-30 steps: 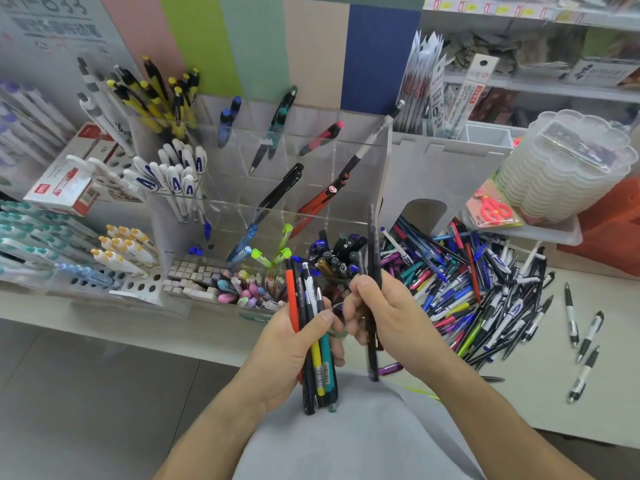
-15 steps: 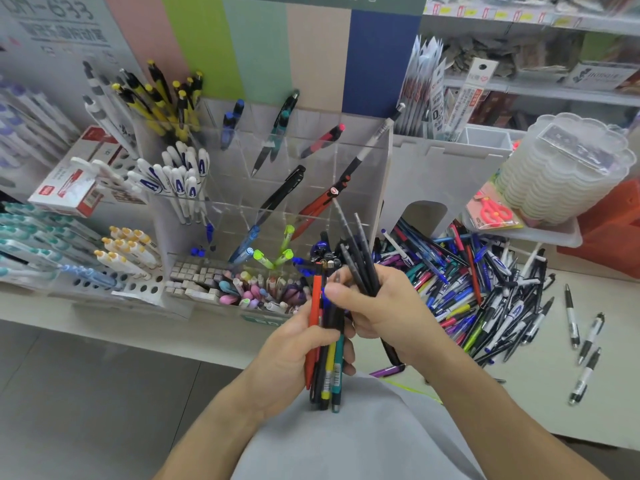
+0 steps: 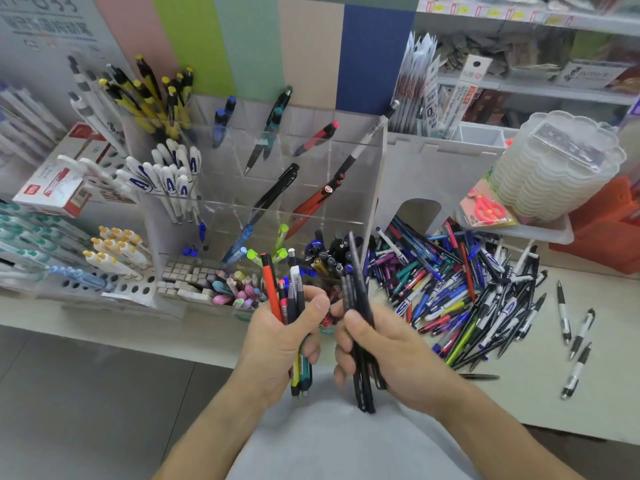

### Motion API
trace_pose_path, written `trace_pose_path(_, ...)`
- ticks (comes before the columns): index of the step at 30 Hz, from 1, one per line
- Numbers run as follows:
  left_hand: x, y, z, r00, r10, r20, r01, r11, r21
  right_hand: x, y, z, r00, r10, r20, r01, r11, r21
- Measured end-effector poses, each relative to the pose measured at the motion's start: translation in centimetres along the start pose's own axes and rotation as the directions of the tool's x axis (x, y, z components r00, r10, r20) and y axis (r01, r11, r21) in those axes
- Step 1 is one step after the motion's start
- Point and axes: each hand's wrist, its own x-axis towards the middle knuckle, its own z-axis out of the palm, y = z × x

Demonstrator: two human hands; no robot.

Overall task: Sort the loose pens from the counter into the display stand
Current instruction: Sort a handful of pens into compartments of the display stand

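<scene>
The person holds two bunches of pens upright in front of the body, tips down and caps up. The left hand point(image 3: 280, 344) grips a mixed bundle point(image 3: 284, 296) of orange, black, white and yellow pens; the right hand point(image 3: 377, 351) is curled round a bundle of dark pens point(image 3: 358, 306), the two hands just beside each other but not touching. The clear display stand point(image 3: 263, 188) rises straight ahead of and above both hands, its compartments open towards the person, with the pens already in them leaning up and to the right. The dark pens' long axis runs nearly vertical, tilted slightly left at the top, so they probably need tipping forward to slide in. The right hand looks nearer the stand's right-hand compartments, while the loose pile point(image 3: 460, 296) lies on the counter point(image 3: 571, 410) to its right.
</scene>
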Motion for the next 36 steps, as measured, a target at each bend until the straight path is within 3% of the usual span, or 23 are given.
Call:
trace_pose_path(3,0.4,0.3,0.0,0.999,0.038,-0.024,-0.036,0.997,0.065,-0.9,2.1,-0.2,0.993,0.092,0.068,-0.087,0.993,-0.075)
trace_pose_path(7,0.9,0.8,-0.2,0.995,0.082,-0.058,-0.072,0.986,0.152,-1.3,0.9,-0.7,0.974,0.195,0.112,-0.201,0.978,0.048)
trace_pose_path(10,0.9,1.8,-0.1,0.993,0.113,0.037,-0.115,0.991,0.062,-1.0,-1.0,-0.7,0.931,0.289,0.224,-0.289,0.957,-0.031)
trace_pose_path(12,1.0,2.3,0.2,0.983,0.181,0.030,-0.181,0.984,-0.003,-0.7,-1.8,-0.6,0.923,0.294,0.249,-0.288,0.956,-0.063)
trace_pose_path(14,1.2,2.5,0.5,0.966,0.254,-0.047,-0.256,0.966,-0.029,-0.2,-2.6,-0.8,0.949,0.243,0.202,-0.237,0.970,-0.058)
trace_pose_path(18,1.9,2.8,0.0,0.912,0.347,-0.219,-0.375,0.922,-0.101,0.6,-4.8,-0.7,0.994,0.108,-0.028,-0.107,0.994,0.033)
trace_pose_path(23,2.4,3.5,0.3,0.759,0.470,-0.450,-0.497,0.865,0.066,2.5,-5.6,2.2,0.952,0.061,-0.301,0.014,0.970,0.241)
trace_pose_path(25,2.7,4.3,0.4,0.755,0.478,-0.448,-0.511,0.858,0.054,3.5,-5.6,3.1,0.938,-0.015,-0.345,0.083,0.980,0.183)
trace_pose_path(29,3.2,5.6,-0.9,0.840,0.377,-0.391,-0.436,0.897,-0.072,5.0,-7.9,3.1,0.883,-0.254,-0.395,0.205,0.965,-0.162)
trace_pose_path(32,3.1,6.1,-1.8,0.883,0.278,-0.377,-0.359,0.918,-0.165,6.1,-11.1,3.2,0.769,-0.541,-0.339,0.327,0.790,-0.518)
trace_pose_path(34,2.6,6.2,-2.0,0.924,0.208,-0.321,-0.297,0.919,-0.259,7.5,-12.9,3.2,0.649,-0.733,-0.204,0.385,0.548,-0.743)
trace_pose_path(36,2.0,6.2,-2.0,0.961,0.166,-0.221,-0.228,0.929,-0.290,9.6,-14.1,3.3,0.595,-0.804,0.006,0.364,0.263,-0.894)
